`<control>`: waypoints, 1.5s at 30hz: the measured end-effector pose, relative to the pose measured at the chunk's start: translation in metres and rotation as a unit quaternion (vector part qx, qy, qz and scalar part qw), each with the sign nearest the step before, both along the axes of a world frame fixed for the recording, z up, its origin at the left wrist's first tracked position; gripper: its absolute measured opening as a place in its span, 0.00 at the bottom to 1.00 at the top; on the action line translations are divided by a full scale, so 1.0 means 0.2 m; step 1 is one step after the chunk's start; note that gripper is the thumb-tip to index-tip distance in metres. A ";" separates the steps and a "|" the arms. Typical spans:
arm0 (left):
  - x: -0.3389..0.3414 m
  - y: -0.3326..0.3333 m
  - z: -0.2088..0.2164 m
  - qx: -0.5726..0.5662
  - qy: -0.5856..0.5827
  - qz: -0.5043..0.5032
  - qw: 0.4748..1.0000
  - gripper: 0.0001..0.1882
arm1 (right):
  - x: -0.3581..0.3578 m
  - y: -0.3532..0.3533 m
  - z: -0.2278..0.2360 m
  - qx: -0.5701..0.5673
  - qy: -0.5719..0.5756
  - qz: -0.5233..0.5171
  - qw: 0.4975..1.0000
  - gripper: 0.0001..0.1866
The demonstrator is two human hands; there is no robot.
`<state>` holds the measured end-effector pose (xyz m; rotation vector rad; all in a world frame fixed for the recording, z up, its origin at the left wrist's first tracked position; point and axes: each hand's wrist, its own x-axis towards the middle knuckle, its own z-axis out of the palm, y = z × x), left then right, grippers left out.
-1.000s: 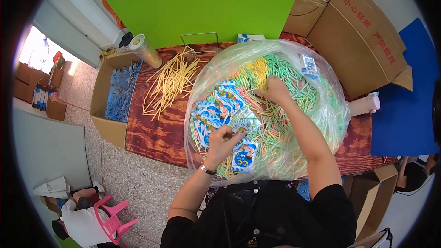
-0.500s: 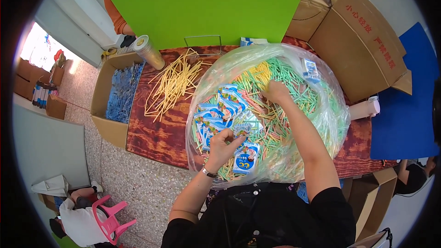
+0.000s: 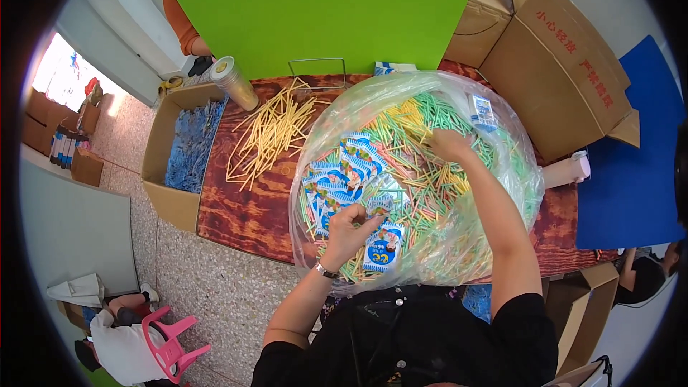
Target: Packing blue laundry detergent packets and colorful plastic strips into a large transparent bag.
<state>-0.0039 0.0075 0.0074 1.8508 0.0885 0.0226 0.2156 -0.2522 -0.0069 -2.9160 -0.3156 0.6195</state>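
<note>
A large clear plastic bag lies spread open on the table, full of thin pastel sticks in green, pink and yellow. My left hand is closed, thumb and fingers pinching a small blue-and-white packet. Among the sticks at the far middle is my right hand, its fingers drawn together beside a cluster of yellow sticks. Whatever they grip is hidden. Several printed packets overlap left of centre. One packet lies just right of my left hand, and another at the far right.
Loose yellow sticks are heaped on the red-brown table, near a clear canister and a wire stand. A carton of blue packets adjoins the left edge. Big cartons and a pale cylinder stand right.
My right hand has shifted a little to the right across the sticks, away from the yellow cluster. My left hand stays in nearly the same place with the packet.
</note>
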 end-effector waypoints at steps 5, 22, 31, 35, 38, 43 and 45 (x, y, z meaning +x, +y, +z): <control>0.00 -0.02 0.03 0.003 -0.021 -0.003 1.000 0.19 | 0.04 -0.17 0.10 0.101 0.071 0.083 0.989 0.13; -0.01 -0.02 0.03 0.001 -0.049 -0.011 0.999 0.19 | 0.05 -0.10 -0.13 -0.460 -0.022 0.242 0.854 0.12; 0.03 -0.06 0.08 0.022 -0.100 -0.003 0.995 0.14 | -0.01 -0.11 -0.14 -0.428 -0.032 0.185 0.884 0.10; 0.00 0.00 0.05 0.091 -0.158 0.000 0.983 0.11 | 0.03 -0.17 0.15 -0.224 -0.022 0.190 0.956 0.13; 0.01 -0.02 0.09 0.095 -0.165 0.008 0.982 0.10 | -0.05 -0.12 0.49 -0.067 0.142 0.162 0.974 0.17; 0.06 -0.05 0.06 0.074 -0.167 0.012 0.983 0.07 | -0.20 -0.03 0.73 0.209 0.316 0.109 0.919 0.16; 0.07 -0.04 0.08 0.094 -0.159 0.015 0.983 0.07 | -0.25 0.01 0.76 0.259 0.331 0.178 0.889 0.14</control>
